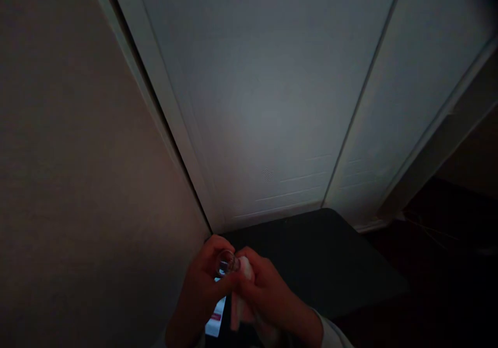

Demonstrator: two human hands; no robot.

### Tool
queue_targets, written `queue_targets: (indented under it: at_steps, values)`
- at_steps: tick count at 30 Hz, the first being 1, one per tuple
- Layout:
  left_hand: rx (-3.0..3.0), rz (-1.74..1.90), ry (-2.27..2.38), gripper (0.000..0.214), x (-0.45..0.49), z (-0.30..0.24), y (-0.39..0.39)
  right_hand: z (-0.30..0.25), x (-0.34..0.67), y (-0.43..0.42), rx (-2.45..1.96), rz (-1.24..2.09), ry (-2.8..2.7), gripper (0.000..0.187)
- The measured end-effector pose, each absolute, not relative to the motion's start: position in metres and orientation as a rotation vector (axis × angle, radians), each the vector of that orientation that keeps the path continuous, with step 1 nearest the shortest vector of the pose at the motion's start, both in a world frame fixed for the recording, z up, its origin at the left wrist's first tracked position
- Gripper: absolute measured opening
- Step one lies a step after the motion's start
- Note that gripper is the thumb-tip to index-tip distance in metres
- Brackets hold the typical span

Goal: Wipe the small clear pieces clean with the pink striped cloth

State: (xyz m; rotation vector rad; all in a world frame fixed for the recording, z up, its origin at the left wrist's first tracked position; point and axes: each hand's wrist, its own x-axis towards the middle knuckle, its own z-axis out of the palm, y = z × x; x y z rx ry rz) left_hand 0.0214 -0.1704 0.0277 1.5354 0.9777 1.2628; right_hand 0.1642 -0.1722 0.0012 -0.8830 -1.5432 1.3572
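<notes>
My left hand (204,278) is closed round a small clear glass piece (225,262) with a round rim; whether it is a cup or a bottle I cannot tell. Close against it on the right, my right hand (266,283) grips a pale pinkish cloth (247,270), which touches the glass piece and hangs down below the fingers. Both hands meet above the near left part of a dark table (311,260). Beneath them a lit phone screen (216,317) shows, partly covered by the left hand.
White panelled doors (264,104) rise behind the table's far edge. A plain wall (85,156) stands close on the left. Thin cords (428,228) lie in the dark area at the right. The room is dim.
</notes>
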Motion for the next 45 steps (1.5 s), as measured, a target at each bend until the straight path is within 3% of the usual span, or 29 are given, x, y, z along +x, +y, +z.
queue_targets:
  at_steps: [11,19,29,37,45]
  values:
    - [1.758,1.128,0.989,0.018,0.027,0.034,-0.167,-0.010,0.177,-0.179,-0.835,1.354,-1.471,0.020]
    - [1.689,1.244,1.100,0.014,0.038,0.026,-0.172,-0.009,0.176,-0.175,-0.853,1.272,-1.514,0.008]
    - [1.854,1.277,1.036,0.022,0.042,0.026,-0.176,-0.017,0.183,-0.173,-0.733,1.403,-1.514,0.011]
    - [1.858,1.301,0.869,0.029,0.039,0.018,-0.173,-0.014,0.186,-0.180,-0.728,1.561,-1.370,0.030]
    - [1.915,1.299,0.844,0.020,0.034,0.017,-0.163,-0.032,0.176,-0.174,-0.825,1.379,-1.360,0.036]
